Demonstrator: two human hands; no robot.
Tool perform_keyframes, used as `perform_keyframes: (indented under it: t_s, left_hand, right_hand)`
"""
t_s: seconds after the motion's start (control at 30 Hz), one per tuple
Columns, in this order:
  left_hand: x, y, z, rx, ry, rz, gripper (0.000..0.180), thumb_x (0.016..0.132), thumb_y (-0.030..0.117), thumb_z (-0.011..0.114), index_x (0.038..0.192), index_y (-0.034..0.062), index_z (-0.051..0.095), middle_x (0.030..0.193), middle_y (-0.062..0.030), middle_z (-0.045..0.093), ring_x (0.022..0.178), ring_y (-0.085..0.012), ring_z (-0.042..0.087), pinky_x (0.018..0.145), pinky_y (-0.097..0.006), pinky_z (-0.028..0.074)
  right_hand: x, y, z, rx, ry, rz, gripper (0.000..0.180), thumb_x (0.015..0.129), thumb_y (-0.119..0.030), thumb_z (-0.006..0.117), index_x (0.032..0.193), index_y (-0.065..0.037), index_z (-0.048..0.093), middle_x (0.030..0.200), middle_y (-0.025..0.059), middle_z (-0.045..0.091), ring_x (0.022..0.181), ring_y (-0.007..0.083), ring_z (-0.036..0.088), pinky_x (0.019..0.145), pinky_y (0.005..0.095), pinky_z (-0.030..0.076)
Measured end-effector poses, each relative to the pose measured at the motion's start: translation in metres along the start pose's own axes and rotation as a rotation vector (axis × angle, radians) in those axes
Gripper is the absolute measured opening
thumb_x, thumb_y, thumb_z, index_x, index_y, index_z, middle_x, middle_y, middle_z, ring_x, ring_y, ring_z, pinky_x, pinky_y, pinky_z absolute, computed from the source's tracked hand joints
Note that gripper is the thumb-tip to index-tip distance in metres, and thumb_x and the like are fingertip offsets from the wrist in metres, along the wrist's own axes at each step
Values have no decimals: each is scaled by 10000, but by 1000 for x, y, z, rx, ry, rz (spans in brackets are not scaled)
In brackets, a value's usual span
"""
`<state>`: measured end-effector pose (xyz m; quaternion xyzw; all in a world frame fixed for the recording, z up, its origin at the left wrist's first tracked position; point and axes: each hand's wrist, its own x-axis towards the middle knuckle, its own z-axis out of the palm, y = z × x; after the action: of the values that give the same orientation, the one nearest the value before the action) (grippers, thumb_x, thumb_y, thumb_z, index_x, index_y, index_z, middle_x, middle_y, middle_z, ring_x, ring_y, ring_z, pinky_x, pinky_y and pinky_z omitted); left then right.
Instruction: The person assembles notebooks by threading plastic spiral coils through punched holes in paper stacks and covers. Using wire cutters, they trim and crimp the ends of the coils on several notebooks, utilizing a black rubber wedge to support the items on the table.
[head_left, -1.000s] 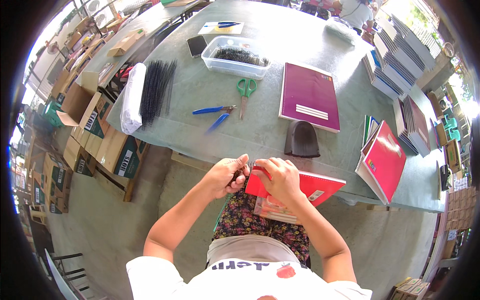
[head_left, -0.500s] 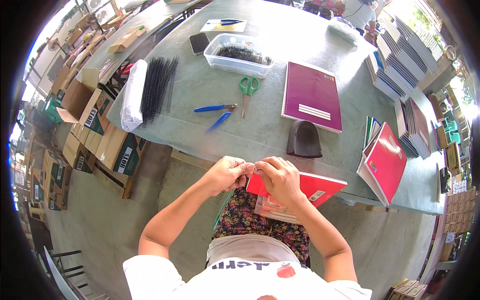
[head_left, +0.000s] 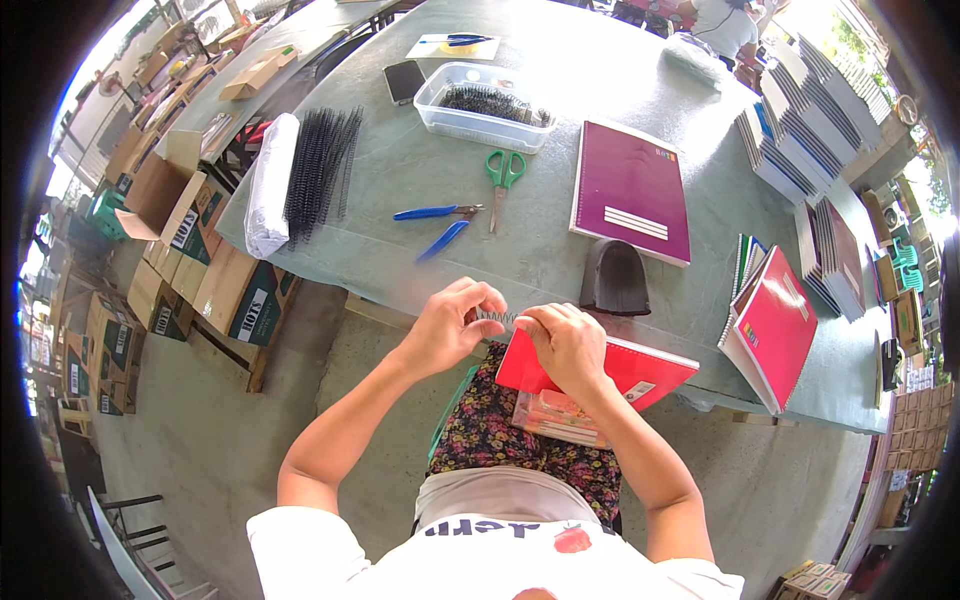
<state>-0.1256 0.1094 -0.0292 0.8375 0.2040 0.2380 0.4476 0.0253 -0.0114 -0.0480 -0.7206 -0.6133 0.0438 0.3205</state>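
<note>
A thin spiral coil stretches between my two hands at the upper left corner of a red notebook. My left hand curls around the coil's free end, with a gap showing between thumb and forefinger. With my right hand I grip the notebook by that corner, fingertips next to the coil. The notebook is tilted over my lap, at the table's near edge. Below it, partly covered by it and my right forearm, lies an orange-and-white printed item whose kind I cannot make out.
On the table lie blue-handled cutters, green scissors, a purple notebook, a dark curved block and black coils. A clear tub holds short coils. Another red notebook and notebook stacks stand right.
My left hand has opened its pinch somewhat and drawn slightly left and up, so the coil now shows between my hands. My right hand still holds the notebook.
</note>
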Motion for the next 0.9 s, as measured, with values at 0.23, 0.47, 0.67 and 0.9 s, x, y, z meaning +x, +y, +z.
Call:
perform_keyframes:
  t_s: [0.23, 0.47, 0.67, 0.9]
  left_hand:
    - [-1, -11, 4, 109, -48, -18, 219, 878, 209, 590, 995, 28, 627, 740, -99, 640, 640, -149, 579, 620, -305, 465]
    - [4, 2, -9, -45, -212, -400, 189, 902, 187, 562, 908, 15, 639, 712, -48, 635, 660, -93, 560, 620, -266, 458]
    - [5, 0, -8, -103, -188, -360, 159, 883, 155, 580, 849, 15, 649, 772, -46, 640, 704, -98, 583, 667, -265, 468]
    - [32, 10, -10, 79, -267, -209, 186, 835, 219, 659, 857, 38, 628, 771, 2, 589, 723, -77, 508, 636, -241, 421]
  right_hand:
    - [-3, -9, -3, -104, -46, 90, 175, 839, -222, 608, 940, -80, 602, 871, 82, 648, 799, 270, 620, 706, 386, 459]
    - [-3, 2, -4, 90, -35, 35, 141, 853, -208, 575, 911, -82, 597, 846, 83, 654, 796, 266, 628, 674, 403, 463]
    - [2, 1, -7, 52, -153, 61, 144, 858, -188, 561, 952, -80, 573, 833, 93, 654, 789, 283, 631, 664, 411, 468]
    - [3, 4, -9, 63, -107, 145, 153, 875, -213, 541, 882, -68, 588, 772, 123, 644, 767, 328, 618, 668, 431, 467]
